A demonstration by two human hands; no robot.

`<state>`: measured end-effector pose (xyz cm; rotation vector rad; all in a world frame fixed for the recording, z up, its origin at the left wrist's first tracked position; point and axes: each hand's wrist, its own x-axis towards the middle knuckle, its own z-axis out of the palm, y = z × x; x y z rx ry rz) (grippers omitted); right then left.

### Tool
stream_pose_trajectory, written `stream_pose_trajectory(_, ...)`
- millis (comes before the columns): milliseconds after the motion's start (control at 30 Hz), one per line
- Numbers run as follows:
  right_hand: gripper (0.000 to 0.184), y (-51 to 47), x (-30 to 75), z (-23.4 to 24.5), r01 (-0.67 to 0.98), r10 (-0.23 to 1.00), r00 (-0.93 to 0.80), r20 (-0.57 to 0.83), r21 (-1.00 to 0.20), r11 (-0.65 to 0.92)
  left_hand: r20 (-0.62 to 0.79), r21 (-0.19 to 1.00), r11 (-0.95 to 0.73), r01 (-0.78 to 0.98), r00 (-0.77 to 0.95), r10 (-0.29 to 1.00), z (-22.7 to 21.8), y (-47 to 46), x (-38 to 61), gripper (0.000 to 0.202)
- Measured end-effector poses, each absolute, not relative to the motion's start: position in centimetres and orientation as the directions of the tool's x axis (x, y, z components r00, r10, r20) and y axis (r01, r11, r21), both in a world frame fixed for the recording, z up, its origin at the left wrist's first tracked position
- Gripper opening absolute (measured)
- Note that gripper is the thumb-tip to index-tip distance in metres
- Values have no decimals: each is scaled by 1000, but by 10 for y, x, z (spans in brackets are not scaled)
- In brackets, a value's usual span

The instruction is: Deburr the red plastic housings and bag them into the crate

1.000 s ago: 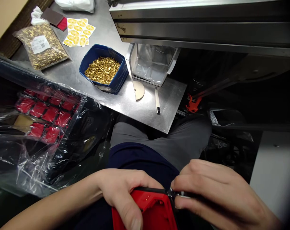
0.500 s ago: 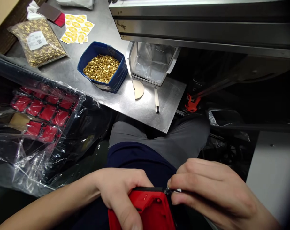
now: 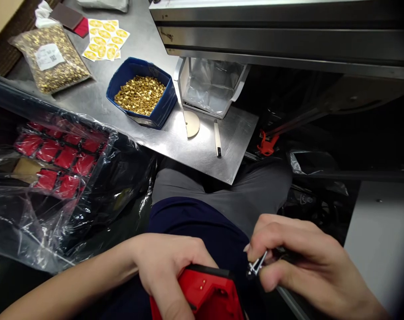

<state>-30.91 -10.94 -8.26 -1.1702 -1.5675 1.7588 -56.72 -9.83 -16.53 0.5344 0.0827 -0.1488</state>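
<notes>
My left hand (image 3: pixel 165 266) grips a red plastic part (image 3: pixel 208 295) with a black edge, low in the view over my lap. My right hand (image 3: pixel 298 266) is closed in a pinch round a small shiny metal tool (image 3: pixel 256 268), whose tip sits just right of the red part's upper corner, a little apart from it. A blue tub (image 3: pixel 155 113) full of small brass pieces (image 3: pixel 140 94) stands on the metal table (image 3: pixel 202 151) ahead. A black tray of red parts (image 3: pixel 58 153) wrapped in clear film lies at my left.
A sealed bag of brass pieces (image 3: pixel 50 58) and a sheet of yellow stickers (image 3: pixel 105 39) lie at the table's far left. A white stand holding a clear bag (image 3: pixel 210 86) and a small white stick (image 3: pixel 217 140) are near the table's front edge. A steel machine overhangs behind.
My right hand has drawn the metal tool away from the red part's corner, up and to the right. My left hand has lowered the red part slightly.
</notes>
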Motion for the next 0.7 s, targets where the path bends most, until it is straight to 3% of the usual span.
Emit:
stream_pose_trajectory(167,19,-113,-312,-89,158,781,-556,-283,-959,-235,-53,523,846,108,994,-94,-164,-97,-565,93)
stream_pose_trajectory(467,19,-113,-314,-93,118,747,-588,-310,-947,-300,-167,605,746,279,960,-225,-130,-58,-576,91)
stream_pose_trajectory(700,16,-108,-312,-91,137,735,-601,-315,-946,-293,-206,587,756,291,956,-208,-133,-62,-577,88)
